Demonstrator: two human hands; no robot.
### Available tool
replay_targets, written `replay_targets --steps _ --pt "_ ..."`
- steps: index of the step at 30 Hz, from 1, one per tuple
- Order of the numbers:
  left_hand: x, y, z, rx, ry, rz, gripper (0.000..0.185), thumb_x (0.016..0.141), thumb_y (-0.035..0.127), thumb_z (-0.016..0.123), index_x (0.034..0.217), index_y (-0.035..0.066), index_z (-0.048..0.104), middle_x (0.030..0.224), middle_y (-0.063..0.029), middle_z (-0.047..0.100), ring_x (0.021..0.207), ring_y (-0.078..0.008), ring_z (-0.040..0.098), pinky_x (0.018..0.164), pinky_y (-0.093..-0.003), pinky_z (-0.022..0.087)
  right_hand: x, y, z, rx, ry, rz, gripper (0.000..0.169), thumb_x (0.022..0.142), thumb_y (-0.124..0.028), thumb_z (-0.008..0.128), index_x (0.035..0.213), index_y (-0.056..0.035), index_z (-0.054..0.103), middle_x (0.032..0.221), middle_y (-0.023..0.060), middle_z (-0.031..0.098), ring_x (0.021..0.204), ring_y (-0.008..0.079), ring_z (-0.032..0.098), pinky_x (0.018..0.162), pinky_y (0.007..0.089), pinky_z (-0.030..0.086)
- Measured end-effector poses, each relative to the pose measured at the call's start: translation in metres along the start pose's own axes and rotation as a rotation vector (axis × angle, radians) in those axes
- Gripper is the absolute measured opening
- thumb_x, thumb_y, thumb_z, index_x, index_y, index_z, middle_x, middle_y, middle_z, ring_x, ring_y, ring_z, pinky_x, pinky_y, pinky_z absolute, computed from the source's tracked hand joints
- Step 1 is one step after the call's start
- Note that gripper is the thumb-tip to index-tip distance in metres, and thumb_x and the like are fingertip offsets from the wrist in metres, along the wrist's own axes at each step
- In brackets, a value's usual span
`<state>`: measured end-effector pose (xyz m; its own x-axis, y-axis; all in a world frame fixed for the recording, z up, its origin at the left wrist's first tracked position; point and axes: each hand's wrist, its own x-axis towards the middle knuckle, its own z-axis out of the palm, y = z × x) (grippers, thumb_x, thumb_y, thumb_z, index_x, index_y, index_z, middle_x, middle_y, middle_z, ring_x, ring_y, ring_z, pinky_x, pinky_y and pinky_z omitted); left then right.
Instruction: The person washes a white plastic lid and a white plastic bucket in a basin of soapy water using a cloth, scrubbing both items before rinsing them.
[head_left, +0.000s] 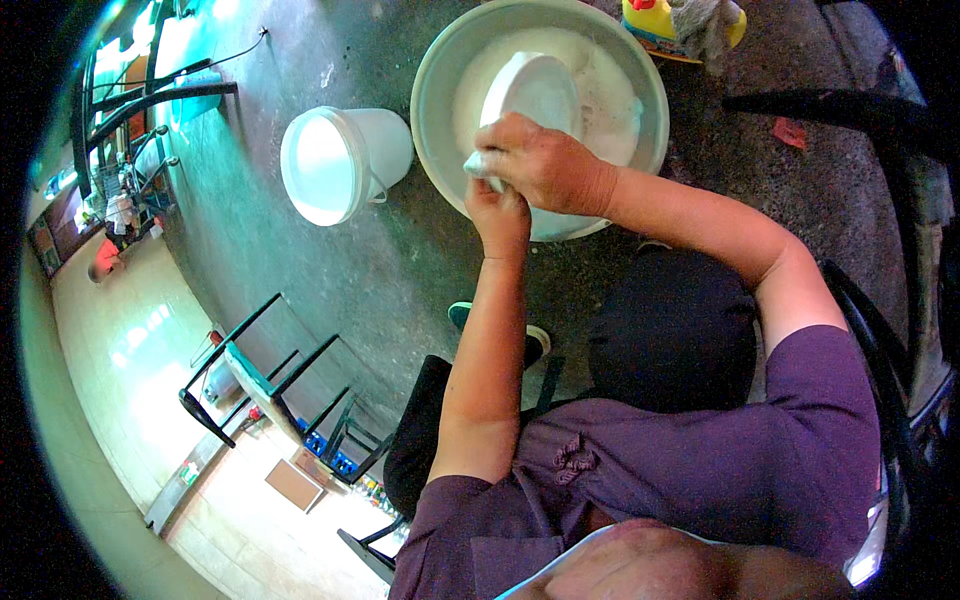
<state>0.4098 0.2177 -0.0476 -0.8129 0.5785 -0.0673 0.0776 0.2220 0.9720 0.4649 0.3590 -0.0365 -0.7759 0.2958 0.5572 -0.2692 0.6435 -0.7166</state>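
A large round basin (654, 97) holds whitish, foamy water. My right hand (551, 161) is over its near left part, fingers bent around a small pale item (475, 162) whose kind I cannot tell. Just below, my left hand (499, 214) pinches the same item from the near side. A white oval dish or bowl (532, 94) stands tilted in the foam beyond my right hand; whether the fingers touch it is hidden.
A white plastic bucket (386, 142) is left of the basin. At the basin's far right are a yellow container (727, 34) and a grey cloth (694, 26). Black-framed furniture (300, 367) stands to the left, and a red scrap (789, 132) lies on the dark floor. A distant person (109, 256) is far left.
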Motion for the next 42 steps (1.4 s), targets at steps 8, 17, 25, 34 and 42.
replay_targets --steps 8,17,25,34,42 --pt "0.004 0.011 -0.001 0.217 0.072 0.028 0.021 0.085 0.006 0.068 0.103 -0.002 0.061 0.093 -0.0084 0.068 0.083 -0.0163 0.061 0.075 -0.0305 0.05 0.018 0.043 -0.017 -0.172 0.081 0.207 0.024 0.081 -0.01 0.057 0.104 -0.0064 0.065 0.112 0.0167 0.06 0.106 0.0352 0.058 0.093 0.0419 0.049" --pt "0.002 0.025 0.0 0.454 0.059 0.092 0.022 0.085 0.009 0.067 0.103 -0.003 0.061 0.087 -0.0199 0.067 0.081 -0.0293 0.066 0.074 -0.0373 0.049 0.022 0.04 -0.031 -0.199 0.069 0.219 0.02 0.082 -0.014 0.056 0.098 -0.006 0.066 0.107 0.0136 0.062 0.1 0.0323 0.061 0.089 0.0408 0.051" --pt "0.004 0.027 -0.006 0.43 0.044 0.183 0.025 0.083 0.007 0.067 0.106 0.0 0.062 0.092 -0.0238 0.067 0.09 -0.0371 0.067 0.076 -0.0378 0.051 0.019 0.04 -0.025 -0.272 0.145 0.071 0.018 0.084 -0.012 0.055 0.095 -0.0059 0.068 0.1 0.0173 0.066 0.102 0.0346 0.06 0.088 0.0419 0.051" --pt "-0.001 0.023 -0.011 0.278 0.032 0.092 0.022 0.082 0.007 0.069 0.103 0.001 0.062 0.092 -0.0196 0.067 0.087 -0.0291 0.067 0.076 -0.0349 0.05 0.024 0.026 -0.037 -0.129 0.107 0.263 0.015 0.09 -0.009 0.058 0.098 0.0006 0.065 0.101 0.0177 0.062 0.095 0.033 0.061 0.084 0.037 0.048" --pt "-0.009 0.005 -0.007 0.143 0.09 0.098 0.024 0.082 0.005 0.068 0.104 0.0 0.061 0.094 -0.019 0.067 0.088 -0.0271 0.067 0.077 -0.0338 0.05 0.026 -0.004 -0.026 -0.06 0.13 0.194 0.014 0.087 -0.007 0.061 0.099 -0.0009 0.066 0.102 0.0178 0.062 0.095 0.0342 0.061 0.084 0.0394 0.049"
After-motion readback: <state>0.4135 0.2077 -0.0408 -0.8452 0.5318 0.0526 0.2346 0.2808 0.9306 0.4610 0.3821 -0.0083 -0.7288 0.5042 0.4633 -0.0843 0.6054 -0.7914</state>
